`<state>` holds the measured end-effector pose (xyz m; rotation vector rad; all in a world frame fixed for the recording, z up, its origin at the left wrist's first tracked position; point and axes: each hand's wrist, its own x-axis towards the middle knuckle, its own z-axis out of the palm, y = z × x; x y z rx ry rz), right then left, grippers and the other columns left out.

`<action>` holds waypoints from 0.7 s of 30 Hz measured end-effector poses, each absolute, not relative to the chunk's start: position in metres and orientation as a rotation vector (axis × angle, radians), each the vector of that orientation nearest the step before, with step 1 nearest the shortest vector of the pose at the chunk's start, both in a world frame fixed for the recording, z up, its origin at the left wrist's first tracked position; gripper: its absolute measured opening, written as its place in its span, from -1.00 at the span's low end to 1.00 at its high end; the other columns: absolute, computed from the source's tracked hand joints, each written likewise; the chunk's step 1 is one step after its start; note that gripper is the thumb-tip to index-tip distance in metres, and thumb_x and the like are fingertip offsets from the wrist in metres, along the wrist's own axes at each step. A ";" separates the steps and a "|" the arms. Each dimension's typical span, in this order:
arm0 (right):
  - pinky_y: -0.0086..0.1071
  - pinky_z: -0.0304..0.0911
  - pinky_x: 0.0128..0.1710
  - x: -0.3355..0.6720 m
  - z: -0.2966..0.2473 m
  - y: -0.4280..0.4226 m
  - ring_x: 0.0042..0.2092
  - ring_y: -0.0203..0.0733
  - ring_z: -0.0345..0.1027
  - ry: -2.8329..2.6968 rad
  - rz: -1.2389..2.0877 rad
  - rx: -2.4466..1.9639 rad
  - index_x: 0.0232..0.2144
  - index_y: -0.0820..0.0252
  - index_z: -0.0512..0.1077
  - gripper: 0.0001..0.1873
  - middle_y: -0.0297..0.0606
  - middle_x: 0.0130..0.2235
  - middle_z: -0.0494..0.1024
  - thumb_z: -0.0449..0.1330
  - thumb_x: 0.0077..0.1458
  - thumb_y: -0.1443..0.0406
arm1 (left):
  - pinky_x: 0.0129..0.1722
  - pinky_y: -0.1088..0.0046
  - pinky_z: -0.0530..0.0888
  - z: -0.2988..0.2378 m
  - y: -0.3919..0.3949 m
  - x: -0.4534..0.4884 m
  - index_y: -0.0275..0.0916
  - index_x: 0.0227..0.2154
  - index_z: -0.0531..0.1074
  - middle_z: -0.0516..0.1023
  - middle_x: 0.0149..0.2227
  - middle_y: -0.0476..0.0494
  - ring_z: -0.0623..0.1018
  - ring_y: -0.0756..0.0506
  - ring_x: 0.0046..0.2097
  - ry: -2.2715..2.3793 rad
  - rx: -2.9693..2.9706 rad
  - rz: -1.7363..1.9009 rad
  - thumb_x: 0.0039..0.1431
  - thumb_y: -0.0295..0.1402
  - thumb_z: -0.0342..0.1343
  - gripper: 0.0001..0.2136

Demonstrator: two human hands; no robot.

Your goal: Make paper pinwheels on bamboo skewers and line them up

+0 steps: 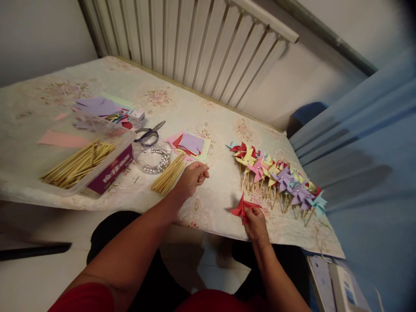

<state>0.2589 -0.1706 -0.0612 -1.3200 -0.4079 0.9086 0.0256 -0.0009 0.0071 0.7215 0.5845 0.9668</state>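
My right hand [256,225] pinches a red paper pinwheel [241,208] near the table's front edge. My left hand [191,177] is closed in a loose pinch over the table, beside a loose pile of wooden sticks [168,177]; what it pinches is too small to make out. A row of finished pinwheels [279,177] on sticks, in red, yellow, pink, purple and teal, lies to the right of the red one.
A clear plastic box of sticks [81,162] sits at the left. Scissors [150,133], a round clear lid with beads [152,158] and stacks of coloured paper squares [191,144] lie mid-table. More paper [97,106] lies farther back. A radiator [195,43] lines the wall.
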 end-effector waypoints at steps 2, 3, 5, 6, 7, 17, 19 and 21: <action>-0.54 0.28 -0.55 0.260 -0.063 -0.171 -0.57 -0.41 0.32 -0.396 0.908 -1.322 -0.58 0.19 0.37 -0.64 -0.48 -0.59 0.46 0.52 -0.31 0.29 | -0.66 0.60 -0.08 0.007 -0.001 0.026 -0.30 -0.51 0.30 0.42 -0.55 -0.02 0.16 0.18 -0.66 0.594 0.729 0.965 0.03 -0.38 0.20 -0.83; -0.54 0.27 -0.56 0.260 -0.063 -0.171 -0.58 -0.42 0.31 -0.393 0.909 -1.323 -0.58 0.19 0.37 -0.64 -0.49 -0.60 0.45 0.52 -0.30 0.29 | -0.66 0.60 -0.07 0.008 -0.001 0.026 -0.30 -0.50 0.30 0.43 -0.54 -0.03 0.16 0.18 -0.66 0.595 0.733 0.966 0.03 -0.38 0.20 -0.83; -0.55 0.24 -0.58 0.261 -0.064 -0.172 -0.59 -0.43 0.30 -0.394 0.913 -1.325 -0.57 0.19 0.36 -0.64 -0.50 -0.60 0.44 0.51 -0.29 0.29 | -0.65 0.61 -0.07 0.008 -0.002 0.026 -0.32 -0.48 0.32 0.44 -0.52 -0.05 0.17 0.18 -0.65 0.590 0.738 0.963 0.02 -0.39 0.21 -0.84; -0.55 0.24 -0.59 0.261 -0.064 -0.172 -0.59 -0.43 0.29 -0.398 0.912 -1.325 -0.58 0.18 0.36 -0.64 -0.50 -0.61 0.43 0.51 -0.29 0.29 | -0.65 0.61 -0.06 0.009 -0.002 0.026 -0.33 -0.47 0.33 0.45 -0.51 -0.06 0.18 0.18 -0.64 0.587 0.737 0.961 0.02 -0.39 0.21 -0.84; -0.54 0.25 -0.59 0.261 -0.064 -0.172 -0.59 -0.42 0.29 -0.404 0.910 -1.325 -0.58 0.18 0.36 -0.64 -0.49 -0.60 0.43 0.51 -0.29 0.29 | -0.65 0.62 -0.06 0.009 -0.003 0.026 -0.33 -0.46 0.34 0.46 -0.50 -0.07 0.19 0.18 -0.63 0.583 0.735 0.959 0.02 -0.40 0.21 -0.85; -0.53 0.25 -0.58 0.260 -0.063 -0.171 -0.59 -0.42 0.28 -0.409 0.890 -1.348 -0.59 0.18 0.35 -0.63 -0.49 -0.61 0.42 0.51 -0.31 0.27 | -0.66 0.60 -0.09 0.012 -0.004 0.025 -0.29 -0.45 0.31 0.39 -0.60 0.03 0.10 0.18 -0.69 0.627 0.732 0.949 0.02 -0.42 0.18 -0.87; -0.52 0.25 -0.58 0.260 -0.064 -0.171 -0.59 -0.41 0.28 -0.412 0.887 -1.351 -0.58 0.18 0.36 -0.63 -0.49 -0.60 0.42 0.51 -0.30 0.27 | -0.66 0.59 -0.09 0.012 -0.005 0.025 -0.29 -0.46 0.32 0.38 -0.60 0.03 0.09 0.18 -0.69 0.628 0.733 0.948 0.02 -0.41 0.18 -0.87; -0.52 0.25 -0.58 0.261 -0.064 -0.172 -0.59 -0.41 0.27 -0.411 0.877 -1.350 -0.58 0.18 0.34 -0.62 -0.50 -0.60 0.42 0.51 -0.30 0.27 | -0.66 0.60 -0.08 0.011 -0.005 0.025 -0.30 -0.45 0.33 0.40 -0.58 0.01 0.11 0.18 -0.68 0.614 0.736 0.950 0.02 -0.40 0.19 -0.87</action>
